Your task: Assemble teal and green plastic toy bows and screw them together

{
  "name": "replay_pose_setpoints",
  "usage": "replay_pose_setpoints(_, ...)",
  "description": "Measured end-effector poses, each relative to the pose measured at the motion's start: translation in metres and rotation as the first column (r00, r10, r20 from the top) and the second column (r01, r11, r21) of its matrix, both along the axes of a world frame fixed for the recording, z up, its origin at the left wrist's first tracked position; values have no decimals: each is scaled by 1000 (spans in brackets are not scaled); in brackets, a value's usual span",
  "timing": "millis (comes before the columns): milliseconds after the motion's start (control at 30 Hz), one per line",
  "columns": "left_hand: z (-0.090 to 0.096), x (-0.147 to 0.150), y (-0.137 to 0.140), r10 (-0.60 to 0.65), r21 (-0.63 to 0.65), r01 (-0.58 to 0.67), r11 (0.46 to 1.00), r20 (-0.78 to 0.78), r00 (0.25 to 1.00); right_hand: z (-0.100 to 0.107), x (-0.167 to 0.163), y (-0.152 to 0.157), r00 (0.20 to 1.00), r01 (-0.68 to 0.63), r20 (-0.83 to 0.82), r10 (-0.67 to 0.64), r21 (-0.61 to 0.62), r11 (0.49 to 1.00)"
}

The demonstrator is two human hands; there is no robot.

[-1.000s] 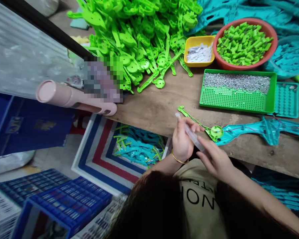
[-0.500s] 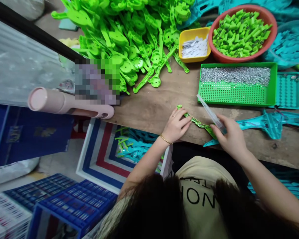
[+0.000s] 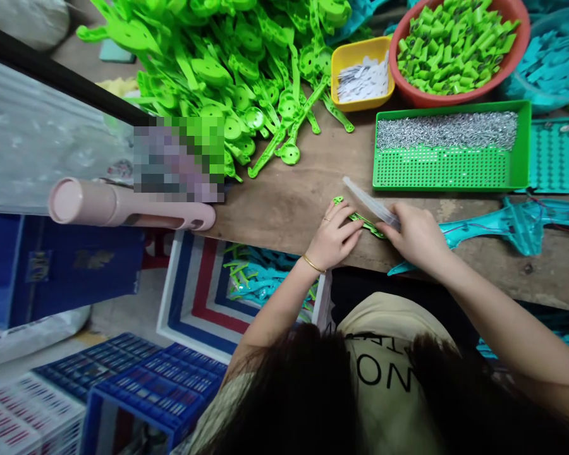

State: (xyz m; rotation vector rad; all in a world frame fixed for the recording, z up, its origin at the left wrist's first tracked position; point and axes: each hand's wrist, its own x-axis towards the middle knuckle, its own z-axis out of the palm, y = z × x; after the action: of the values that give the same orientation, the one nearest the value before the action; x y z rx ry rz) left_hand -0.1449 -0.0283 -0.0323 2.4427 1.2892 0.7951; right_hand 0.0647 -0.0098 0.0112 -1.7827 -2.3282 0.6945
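My left hand (image 3: 334, 235) presses down on the handle end of a green plastic toy part (image 3: 366, 222) lying on the wooden table (image 3: 294, 202) near its front edge. My right hand (image 3: 415, 235) grips a clear plastic tube (image 3: 368, 202), slanted up to the left, with its lower end over the green part. My right hand covers most of that part. A teal plastic shell with wires (image 3: 512, 224) lies just right of my right hand.
A heap of green plastic parts (image 3: 237, 69) fills the back left. A yellow tub of white bits (image 3: 363, 71), a red bowl of green pieces (image 3: 458, 47) and a green tray of metal screws (image 3: 450, 148) stand behind. A pink bottle (image 3: 123, 205) lies at the left edge. Crates sit on the floor.
My left hand left the tube and came down on the green part. My right hand carried the tube to the table, then shifted left over the part.
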Motion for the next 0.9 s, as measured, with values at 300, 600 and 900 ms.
replay_pose_setpoints(300,2,2,0,-1,-7,1,1000,-37,999,5,-12,19,993,-62,90,83,-208,976)
replay_pose_setpoints(600,-2,0,-1,-24,-26,23,999,-54,998,10,-19,31,984,-118,97,149,-270,955)
replay_pose_setpoints(900,-1,-3,2,-39,-29,39,999,10,999,6,11,12,992,-34,-122,19,-126,991)
